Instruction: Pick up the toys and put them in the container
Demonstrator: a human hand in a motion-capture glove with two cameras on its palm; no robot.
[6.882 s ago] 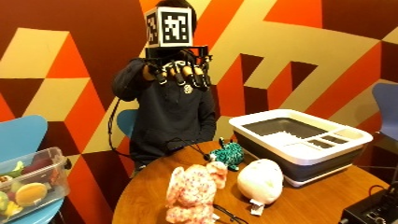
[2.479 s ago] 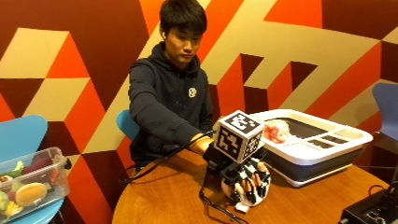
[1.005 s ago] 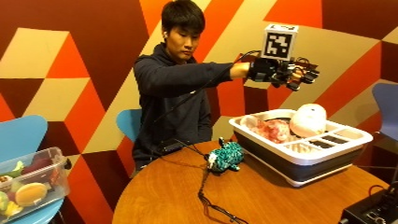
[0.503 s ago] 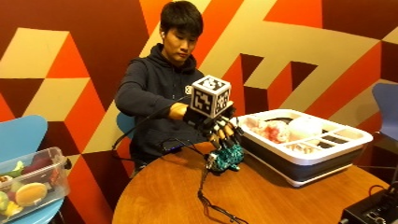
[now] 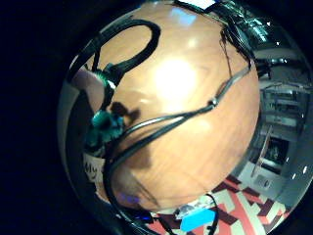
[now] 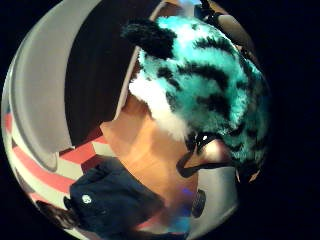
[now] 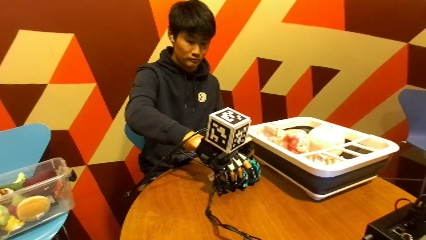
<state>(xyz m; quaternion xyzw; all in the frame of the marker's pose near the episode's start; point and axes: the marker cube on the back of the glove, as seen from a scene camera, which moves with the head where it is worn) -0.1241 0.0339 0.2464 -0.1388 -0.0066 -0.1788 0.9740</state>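
While the gloved right hand (image 7: 234, 172) sits at frame centre, its fingers (image 7: 229, 180) curl down around the teal striped plush toy (image 6: 210, 95) on the wooden surface (image 7: 279, 210). At right, the grey-and-white container (image 7: 333, 165) holds a pink toy (image 7: 293, 141) and a white toy (image 7: 326, 137).

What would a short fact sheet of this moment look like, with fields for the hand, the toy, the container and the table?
hand: gloved right hand, lowered over the toy, fingers curled round it
toy: teal and black striped plush toy, on the table beside the container
container: white and grey container, with a pink toy and a white toy inside
table: round wooden table, cables lying across it
left to do: teal toy not yet in the container
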